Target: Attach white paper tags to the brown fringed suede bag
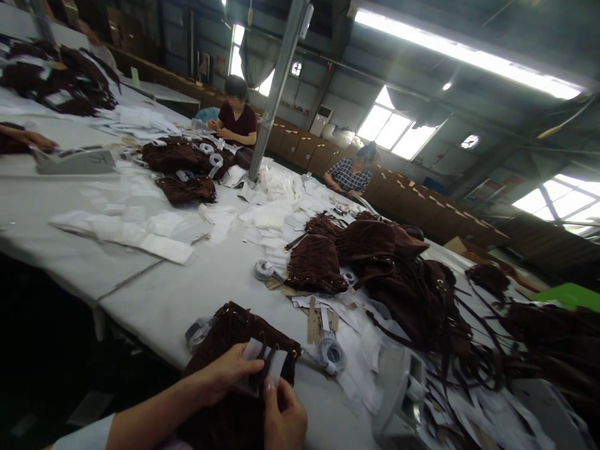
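Bright windows [377, 122] and a long lamp [469, 54] shine beyond a pale table [197, 287], tilted in the head view I follow from afar. At the near edge I see a dark brown bag [237, 325], partly on the table and running down to the bottom of the picture; I cannot tell what is in it. Both hands are at its ringed top, close together but apart. My view shows the left hand [234, 370] with thumb and fingers closed on a white strip [253, 348], while the right hand [284, 412] pinches a second strip [277, 365] between thumb and finger, dark straps lying between the two.

Just right of the bag lies a wrapped coil [323, 355], then loose white papers [349, 375] and a grey dispenser-like block [389, 406]. Farther on I have a gathered bag [316, 265] beside a large heap of brown bags [407, 294], their insides hidden from me. Bare table opens up and left of the hands; its edge slants down toward the bag, above a dark floor [70, 350]. Across the table are two people, one in dark red [239, 122], one in checks [349, 176], with cardboard boxes [304, 150] lined up behind, contents out of sight.
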`<state>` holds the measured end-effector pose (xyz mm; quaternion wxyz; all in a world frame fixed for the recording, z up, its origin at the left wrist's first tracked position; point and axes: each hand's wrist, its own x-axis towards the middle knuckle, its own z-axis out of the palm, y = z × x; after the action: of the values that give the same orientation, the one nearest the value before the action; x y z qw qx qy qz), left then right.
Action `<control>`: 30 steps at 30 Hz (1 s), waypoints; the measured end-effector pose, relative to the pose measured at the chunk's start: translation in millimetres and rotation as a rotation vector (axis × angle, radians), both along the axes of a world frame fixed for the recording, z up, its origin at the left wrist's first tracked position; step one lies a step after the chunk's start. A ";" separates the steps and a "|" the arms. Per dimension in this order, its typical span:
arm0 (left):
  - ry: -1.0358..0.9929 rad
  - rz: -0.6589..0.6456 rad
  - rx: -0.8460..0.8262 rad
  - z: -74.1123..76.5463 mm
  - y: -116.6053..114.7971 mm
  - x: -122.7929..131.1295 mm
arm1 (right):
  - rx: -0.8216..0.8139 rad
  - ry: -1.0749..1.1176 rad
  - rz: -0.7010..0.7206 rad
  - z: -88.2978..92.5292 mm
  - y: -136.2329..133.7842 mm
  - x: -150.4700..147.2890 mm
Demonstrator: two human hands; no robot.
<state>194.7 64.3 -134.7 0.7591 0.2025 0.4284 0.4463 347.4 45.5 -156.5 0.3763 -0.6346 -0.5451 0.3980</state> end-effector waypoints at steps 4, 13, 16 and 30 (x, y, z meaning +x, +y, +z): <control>0.059 -0.001 0.009 0.1 -3.8 3.6 | 0.317 -0.277 0.001 0.1 -7.3 -6.7; 0.284 0.060 0.119 -4.5 -3.4 14.1 | 0.811 -0.696 0.133 -27.0 -9.6 -16.4; 0.261 0.085 0.168 -9.8 -1.7 15.6 | 0.896 -0.801 0.121 -36.6 -5.5 -17.6; 0.052 0.091 0.033 -2.1 0.8 2.5 | 0.335 -0.141 0.172 2.3 -0.9 -16.4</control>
<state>197.2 65.1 -136.8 0.7231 0.2071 0.4493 0.4820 331.0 44.6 -154.2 0.4021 -0.5406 -0.6811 0.2868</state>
